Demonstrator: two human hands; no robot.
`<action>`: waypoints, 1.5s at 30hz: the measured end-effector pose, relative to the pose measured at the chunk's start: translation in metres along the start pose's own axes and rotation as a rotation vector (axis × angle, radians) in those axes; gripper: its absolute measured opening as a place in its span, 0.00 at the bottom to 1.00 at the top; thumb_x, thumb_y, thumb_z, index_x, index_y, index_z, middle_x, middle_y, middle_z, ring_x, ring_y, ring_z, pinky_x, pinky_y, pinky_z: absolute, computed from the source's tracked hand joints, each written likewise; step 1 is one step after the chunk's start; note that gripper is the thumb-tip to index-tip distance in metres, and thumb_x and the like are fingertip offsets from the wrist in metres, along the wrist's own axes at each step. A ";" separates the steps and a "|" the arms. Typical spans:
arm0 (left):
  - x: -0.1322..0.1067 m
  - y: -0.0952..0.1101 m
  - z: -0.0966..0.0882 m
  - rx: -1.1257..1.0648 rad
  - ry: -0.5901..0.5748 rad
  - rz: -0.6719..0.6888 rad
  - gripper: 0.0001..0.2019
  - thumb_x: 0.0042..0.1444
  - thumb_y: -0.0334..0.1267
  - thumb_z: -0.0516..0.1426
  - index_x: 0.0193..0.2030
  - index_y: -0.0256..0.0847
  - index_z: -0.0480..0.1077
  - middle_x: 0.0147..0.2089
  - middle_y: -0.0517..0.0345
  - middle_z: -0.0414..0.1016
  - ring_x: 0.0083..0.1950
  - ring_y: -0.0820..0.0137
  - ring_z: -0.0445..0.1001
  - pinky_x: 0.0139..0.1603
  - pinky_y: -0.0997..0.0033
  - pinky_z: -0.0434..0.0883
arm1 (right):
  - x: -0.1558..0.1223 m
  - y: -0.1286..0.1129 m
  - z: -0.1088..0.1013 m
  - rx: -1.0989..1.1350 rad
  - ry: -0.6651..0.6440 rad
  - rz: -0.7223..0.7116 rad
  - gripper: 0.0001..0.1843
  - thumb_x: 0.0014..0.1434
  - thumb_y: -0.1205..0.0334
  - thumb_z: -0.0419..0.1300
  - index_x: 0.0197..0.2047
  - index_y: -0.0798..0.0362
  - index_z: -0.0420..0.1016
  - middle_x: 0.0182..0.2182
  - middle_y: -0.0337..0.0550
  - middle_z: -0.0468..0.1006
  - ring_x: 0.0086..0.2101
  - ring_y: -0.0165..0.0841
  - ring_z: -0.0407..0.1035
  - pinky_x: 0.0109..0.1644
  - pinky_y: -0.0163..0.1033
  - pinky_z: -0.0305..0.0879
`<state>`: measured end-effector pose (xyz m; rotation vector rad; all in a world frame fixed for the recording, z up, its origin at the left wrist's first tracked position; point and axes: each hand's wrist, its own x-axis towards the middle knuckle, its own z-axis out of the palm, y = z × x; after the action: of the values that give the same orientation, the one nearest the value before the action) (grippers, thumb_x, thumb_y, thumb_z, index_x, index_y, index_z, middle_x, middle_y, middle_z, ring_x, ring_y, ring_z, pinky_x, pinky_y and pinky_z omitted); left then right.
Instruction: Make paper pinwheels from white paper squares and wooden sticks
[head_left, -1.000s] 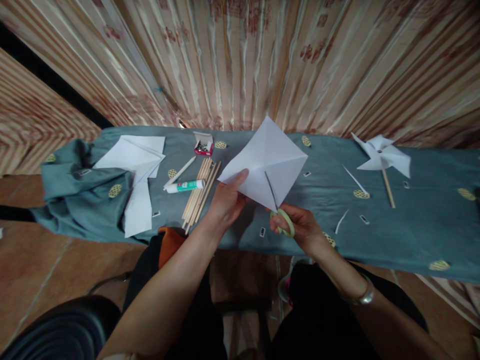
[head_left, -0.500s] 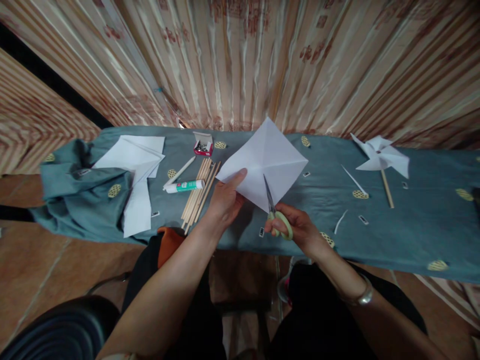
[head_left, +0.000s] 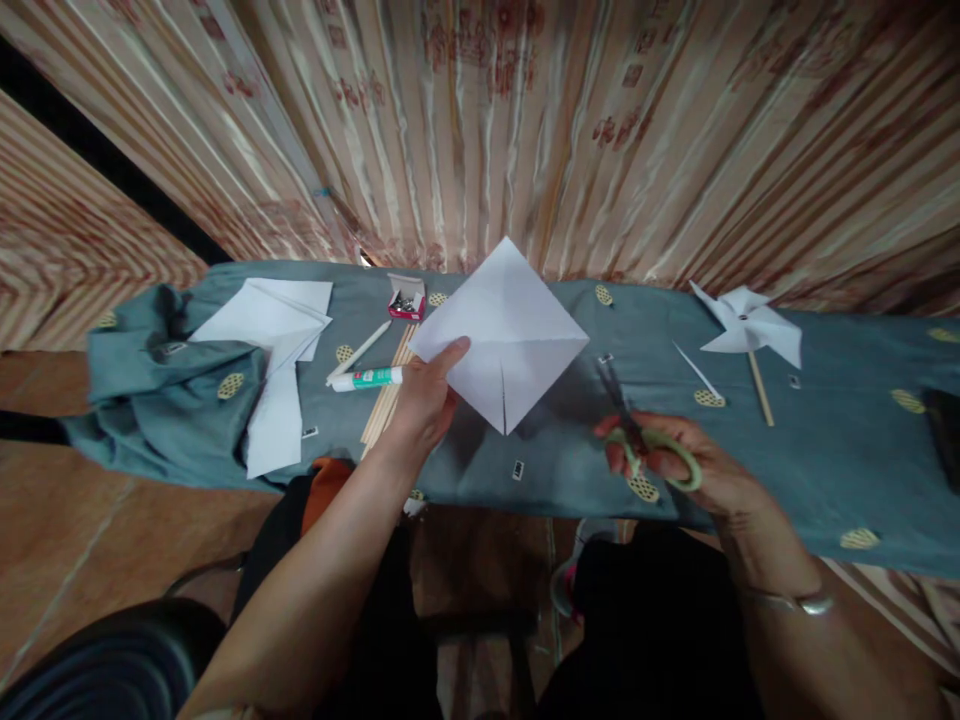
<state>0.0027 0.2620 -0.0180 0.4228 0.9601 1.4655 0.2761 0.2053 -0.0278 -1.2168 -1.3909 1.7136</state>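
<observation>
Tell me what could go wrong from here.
The square white paper sheet has a slit running toward its centre; it might tear there. Only the left hand grips it, near one corner, so it could twist. The green-handled metal scissors in the right hand could nick it if swung nearer.

A single head-worn view looks forward and down from above the person's legs (head_left: 637,620), near the hands (head_left: 426,400); the counter (head_left: 825,450) spans nine to three o'clock, the curtain (head_left: 480,130) fills twelve, the legs lie toward six
</observation>
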 end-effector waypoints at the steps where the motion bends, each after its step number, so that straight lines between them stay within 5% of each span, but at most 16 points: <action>1: -0.001 -0.002 0.000 0.024 -0.027 -0.010 0.19 0.45 0.26 0.66 0.46 0.38 0.76 0.35 0.56 0.82 0.41 0.64 0.81 0.45 0.68 0.77 | 0.001 -0.001 -0.003 0.010 0.119 -0.057 0.33 0.39 0.37 0.73 0.43 0.52 0.80 0.28 0.45 0.79 0.26 0.35 0.70 0.28 0.39 0.66; 4: -0.006 -0.008 0.000 0.134 -0.112 -0.083 0.12 0.42 0.28 0.67 0.36 0.35 0.78 0.34 0.52 0.82 0.39 0.61 0.81 0.42 0.67 0.76 | 0.008 -0.002 -0.006 -0.004 0.433 -0.171 0.28 0.37 0.42 0.76 0.39 0.48 0.79 0.28 0.42 0.79 0.26 0.34 0.70 0.30 0.39 0.68; 6: -0.010 -0.012 -0.002 0.221 -0.162 -0.123 0.09 0.42 0.29 0.67 0.33 0.35 0.78 0.34 0.50 0.83 0.37 0.62 0.81 0.39 0.68 0.76 | 0.013 -0.001 -0.003 -0.021 0.503 -0.182 0.27 0.36 0.47 0.77 0.39 0.47 0.79 0.29 0.40 0.80 0.28 0.33 0.71 0.31 0.39 0.68; 16: -0.014 -0.025 -0.004 0.320 -0.277 -0.244 0.12 0.41 0.36 0.71 0.33 0.34 0.79 0.32 0.48 0.82 0.31 0.64 0.78 0.33 0.71 0.72 | 0.023 0.007 0.023 -0.029 0.358 -0.112 0.22 0.38 0.51 0.76 0.33 0.52 0.75 0.27 0.38 0.78 0.25 0.29 0.67 0.27 0.36 0.64; 22: -0.014 -0.023 0.003 0.108 -0.422 -0.321 0.29 0.47 0.64 0.62 0.44 0.39 0.76 0.44 0.48 0.82 0.54 0.53 0.76 0.52 0.57 0.73 | 0.036 0.007 0.028 0.107 0.548 -0.190 0.22 0.34 0.50 0.76 0.30 0.51 0.75 0.24 0.34 0.78 0.21 0.27 0.65 0.25 0.35 0.65; 28: -0.028 -0.036 0.004 0.188 -0.467 -0.265 0.26 0.43 0.55 0.68 0.45 0.41 0.76 0.52 0.51 0.78 0.62 0.50 0.69 0.59 0.52 0.69 | 0.052 0.008 0.041 0.224 0.621 -0.255 0.24 0.33 0.55 0.77 0.32 0.50 0.73 0.24 0.33 0.79 0.24 0.29 0.69 0.30 0.36 0.69; 37: -0.027 -0.057 0.007 0.320 -0.171 0.001 0.23 0.40 0.37 0.68 0.46 0.40 0.73 0.50 0.50 0.79 0.50 0.58 0.77 0.55 0.57 0.72 | 0.059 0.009 0.062 0.141 0.545 -0.235 0.24 0.35 0.50 0.76 0.32 0.52 0.72 0.23 0.33 0.76 0.25 0.29 0.68 0.29 0.34 0.66; 45: 0.001 -0.030 -0.003 0.441 -0.054 0.280 0.13 0.40 0.37 0.69 0.34 0.37 0.75 0.36 0.53 0.80 0.38 0.63 0.79 0.42 0.63 0.75 | 0.033 0.010 0.066 -0.013 0.221 -0.120 0.28 0.46 0.38 0.69 0.40 0.52 0.75 0.26 0.39 0.76 0.27 0.31 0.69 0.30 0.35 0.66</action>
<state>0.0192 0.2587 -0.0430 0.9451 1.2190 1.4756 0.2036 0.2055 -0.0450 -1.2616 -1.3160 1.4432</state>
